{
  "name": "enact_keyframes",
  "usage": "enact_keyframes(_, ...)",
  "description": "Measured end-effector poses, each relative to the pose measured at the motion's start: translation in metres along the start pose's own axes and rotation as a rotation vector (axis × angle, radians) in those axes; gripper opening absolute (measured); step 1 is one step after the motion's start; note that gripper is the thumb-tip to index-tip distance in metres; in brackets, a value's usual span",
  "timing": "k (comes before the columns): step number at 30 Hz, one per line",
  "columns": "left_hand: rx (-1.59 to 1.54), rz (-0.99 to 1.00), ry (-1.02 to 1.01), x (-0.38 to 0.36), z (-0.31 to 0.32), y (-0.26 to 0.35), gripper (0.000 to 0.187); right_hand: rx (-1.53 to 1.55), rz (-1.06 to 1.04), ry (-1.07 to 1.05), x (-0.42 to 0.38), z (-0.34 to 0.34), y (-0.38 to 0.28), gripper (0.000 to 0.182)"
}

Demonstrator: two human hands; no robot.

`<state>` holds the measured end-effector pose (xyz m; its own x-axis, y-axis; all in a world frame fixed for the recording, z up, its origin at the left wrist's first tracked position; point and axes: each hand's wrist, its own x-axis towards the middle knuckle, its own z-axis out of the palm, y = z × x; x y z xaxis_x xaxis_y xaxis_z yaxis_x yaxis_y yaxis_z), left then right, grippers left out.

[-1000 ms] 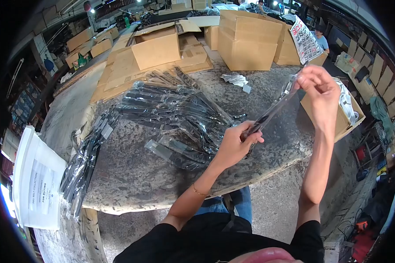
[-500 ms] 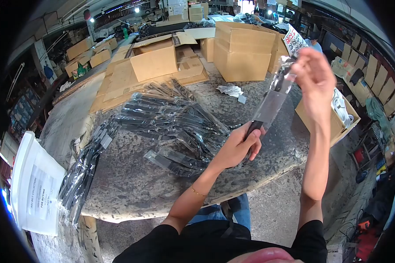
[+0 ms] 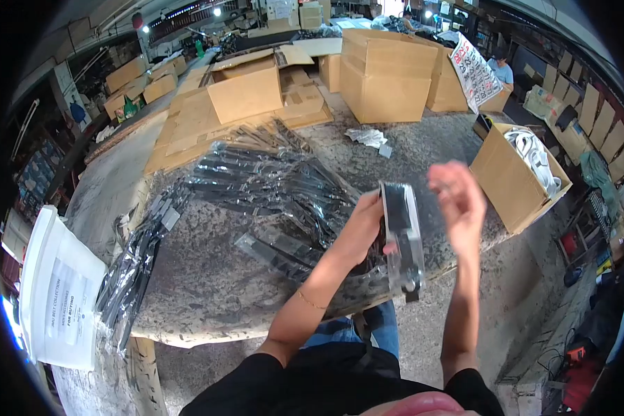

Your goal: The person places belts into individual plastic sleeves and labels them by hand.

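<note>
Head view: the left hand [image 3: 362, 229], forearm stretched forward, has its grip clenched on a clear packet [image 3: 402, 239] hanging upright above the bench [image 3: 208, 277] edge. The right hand [image 3: 460, 204], blurred, is raised just beside the packet, its grip released.

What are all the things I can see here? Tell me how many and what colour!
Packet: one, clear with black inside, held over the table edge.
Pile of packets: many, black and clear, table middle.
Table: one, speckled grey.
Cardboard boxes: several, brown, far side.
Open box: one, brown, white things inside, right.
White bags: a stack, left.
Left hand: grips the packet.
Right hand: blurred, beside the packet.
</note>
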<state>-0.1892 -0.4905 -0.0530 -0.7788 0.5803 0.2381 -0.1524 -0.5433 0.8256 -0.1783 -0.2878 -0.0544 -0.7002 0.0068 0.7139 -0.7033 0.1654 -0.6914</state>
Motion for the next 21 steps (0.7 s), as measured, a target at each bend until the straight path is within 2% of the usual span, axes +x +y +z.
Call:
enact_keyframes(1,0.059,0.031,0.211,0.007,0.001,-0.01,0.031,0.106,0.051,0.014,-0.021,0.014,0.005,0.051)
enact_keyframes(2,0.009,-0.061,0.153,0.005,-0.002,-0.007,0.043,0.214,0.104,0.031,-0.036,0.031,0.005,0.054)
enact_keyframes(3,-0.098,-0.092,0.116,0.015,-0.02,-0.022,0.047,0.227,0.055,0.074,-0.043,0.042,-0.005,0.062)
enact_keyframes(4,-0.205,-0.126,0.08,0.023,-0.038,-0.039,0.051,0.233,0.083,0.081,-0.047,0.048,-0.011,0.062)
enact_keyframes(5,-0.235,-0.083,0.089,0.019,-0.032,-0.032,0.041,0.128,-0.063,0.056,-0.046,0.051,-0.015,0.066)
enact_keyframes(6,-0.245,-0.098,0.103,0.016,-0.023,-0.025,0.041,0.02,-0.21,0.027,-0.044,0.054,-0.02,0.07)
enact_keyframes(7,-0.105,-0.072,0.197,0.013,-0.013,-0.016,0.035,0.023,-0.283,0.086,-0.038,0.061,-0.027,0.061)
enact_keyframes(8,0.039,-0.038,0.286,0.012,-0.01,-0.011,0.03,0.025,-0.276,0.081,-0.032,0.058,-0.035,0.061)
enact_keyframes(9,-0.104,-0.009,0.168,0.005,-0.015,-0.011,0.019,-0.164,-0.374,-0.007,-0.026,0.056,-0.045,0.052)
enact_keyframes(10,-0.106,-0.003,0.178,0.0,-0.011,-0.012,0.019,-0.349,-0.472,-0.097,-0.02,0.056,-0.05,0.043)
enact_keyframes(11,-0.115,0.016,0.29,-0.007,0.003,-0.006,0.02,-0.361,-0.54,-0.058,-0.013,0.06,-0.049,0.024)
enact_keyframes(12,-0.122,0.038,0.399,-0.01,0.009,0.0,0.021,-0.35,-0.547,-0.064,-0.008,0.059,-0.053,0.024)
enact_keyframes(13,-0.077,-0.076,0.037,-0.002,-0.025,-0.008,0.02,-0.323,-0.395,0.03,-0.002,0.055,-0.058,0.023)
enact_keyframes(14,-0.071,-0.065,0.041,-0.004,-0.033,-0.008,0.02,-0.297,-0.242,0.123,0.003,0.05,-0.06,0.022)
enact_keyframes(15,0.145,-0.118,-0.065,-0.005,-0.037,-0.008,0.023,-0.293,-0.251,0.121,0.013,0.045,-0.056,0.022)
enact_keyframes(16,0.363,-0.173,-0.176,-0.006,-0.039,-0.008,0.027,-0.105,-0.106,0.114,0.029,0.039,-0.051,0.022)
enact_keyframes(17,0.39,-0.152,-0.239,-0.005,-0.042,-0.009,0.033,0.08,0.036,0.11,0.043,0.035,-0.048,0.021)
enact_keyframes(18,0.397,-0.145,-0.25,-0.004,-0.041,-0.011,0.033,0.076,0.023,0.116,0.054,0.034,-0.046,0.021)
enact_keyframes(20,0.6,0.193,-0.06,0.002,-0.036,-0.011,0.04,0.034,0.018,0.027,0.072,0.035,-0.045,0.024)
enact_keyframes(21,0.53,0.207,0.001,0.008,-0.031,-0.008,0.04,0.03,0.065,0.043,0.077,0.04,-0.052,0.024)
